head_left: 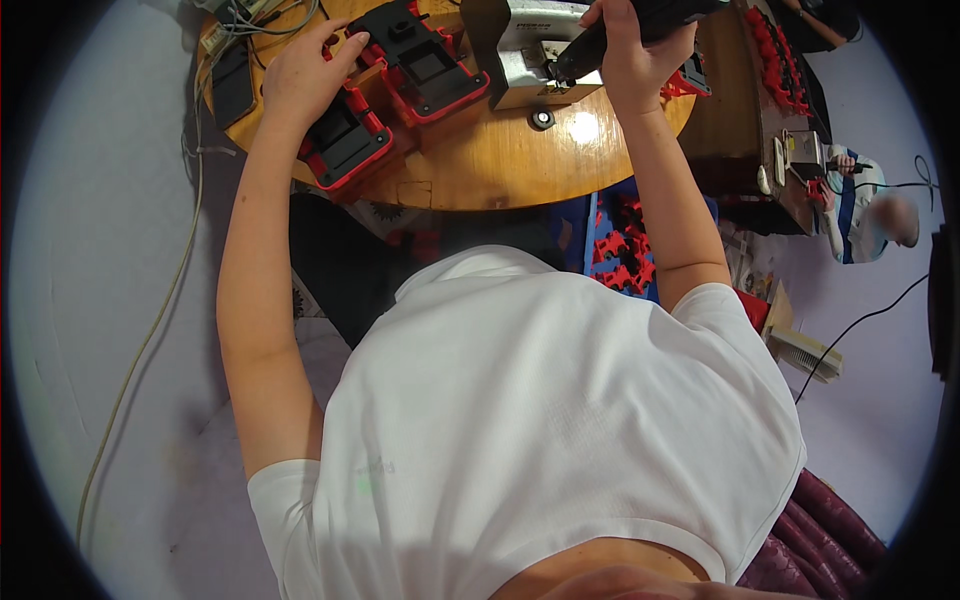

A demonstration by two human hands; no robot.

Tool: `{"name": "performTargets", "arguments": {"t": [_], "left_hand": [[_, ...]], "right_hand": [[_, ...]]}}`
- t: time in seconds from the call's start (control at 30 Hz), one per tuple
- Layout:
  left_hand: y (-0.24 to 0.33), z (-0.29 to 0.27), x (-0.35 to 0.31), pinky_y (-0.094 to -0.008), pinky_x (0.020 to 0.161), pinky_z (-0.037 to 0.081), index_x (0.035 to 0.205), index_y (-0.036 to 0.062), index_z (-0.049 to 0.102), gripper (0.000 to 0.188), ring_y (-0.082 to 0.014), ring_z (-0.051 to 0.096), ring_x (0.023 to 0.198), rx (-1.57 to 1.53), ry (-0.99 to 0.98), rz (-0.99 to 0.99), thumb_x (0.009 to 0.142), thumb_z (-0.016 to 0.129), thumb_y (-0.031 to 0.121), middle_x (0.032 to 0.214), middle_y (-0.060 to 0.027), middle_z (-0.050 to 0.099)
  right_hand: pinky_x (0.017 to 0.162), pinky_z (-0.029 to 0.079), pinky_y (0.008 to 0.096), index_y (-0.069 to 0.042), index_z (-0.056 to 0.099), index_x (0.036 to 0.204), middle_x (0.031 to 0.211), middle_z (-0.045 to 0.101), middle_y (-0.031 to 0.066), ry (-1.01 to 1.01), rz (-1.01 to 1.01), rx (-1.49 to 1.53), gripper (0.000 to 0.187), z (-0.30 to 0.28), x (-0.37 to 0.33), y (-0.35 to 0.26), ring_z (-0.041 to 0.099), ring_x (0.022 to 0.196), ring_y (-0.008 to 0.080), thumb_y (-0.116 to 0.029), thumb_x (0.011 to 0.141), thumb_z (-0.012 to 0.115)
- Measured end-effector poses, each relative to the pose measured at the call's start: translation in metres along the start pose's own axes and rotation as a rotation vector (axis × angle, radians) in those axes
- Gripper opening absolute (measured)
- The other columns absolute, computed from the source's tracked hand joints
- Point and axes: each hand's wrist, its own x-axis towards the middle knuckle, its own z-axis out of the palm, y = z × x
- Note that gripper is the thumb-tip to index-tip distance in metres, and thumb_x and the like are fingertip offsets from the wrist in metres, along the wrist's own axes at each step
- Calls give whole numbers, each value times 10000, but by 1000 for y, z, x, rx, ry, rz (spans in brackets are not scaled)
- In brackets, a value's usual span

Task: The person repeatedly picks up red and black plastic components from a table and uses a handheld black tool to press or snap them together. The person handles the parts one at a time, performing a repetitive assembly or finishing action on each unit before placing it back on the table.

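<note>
My right hand (640,60) is wrapped round a black electric screwdriver (592,50). Its tip points left and meets the front opening of a silver metal box (530,85), which looks like a screw feeder. At the table's left side, my left hand (308,75) has its fingers curled at the edge of a red-and-black housing (350,145); the exact grip is partly hidden. Just right of that hand lies a second red-and-black housing (430,70) with a rectangular window. A small dark round part (541,120) sits in front of the metal box.
The round wooden table (500,170) curves toward me. Cables (240,25) and a dark flat object (233,82) lie at its left. Below it, a blue crate (590,235) holds several red parts. Another person (865,210) works at a desk on the right.
</note>
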Motion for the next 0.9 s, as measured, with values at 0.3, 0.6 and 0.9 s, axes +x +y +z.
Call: {"name": "performTargets", "arguments": {"t": [0.3, 0.6, 0.9], "left_hand": [[-16, 6, 2, -369, 853, 517, 1293, 206, 649, 597, -266, 689, 1008, 12, 5, -22, 883, 569, 632, 1054, -79, 732], [25, -20, -12, -494, 764, 497, 1353, 205, 542, 440, -431, 647, 929, -79, 43, 116, 954, 453, 368, 1038, -211, 687], [26, -26, -16, -459, 760, 500, 1425, 188, 472, 468, -382, 664, 956, -301, 39, 184, 975, 437, 311, 1085, -187, 695]], "right_hand": [[532, 517, 302, -53, 531, 976, 753, 585, 67, -50, 398, 259, 241, 41, 26, -36, 593, 581, 148, -269, 974, 639], [584, 533, 336, -7, 445, 1194, 824, 602, 132, -63, 388, 747, 592, 162, -9, -92, 613, 656, 206, -382, 865, 763], [607, 487, 290, 13, 477, 1166, 839, 609, 106, -344, 154, 714, 519, 181, -24, -74, 591, 686, 155, -251, 843, 786]]}}
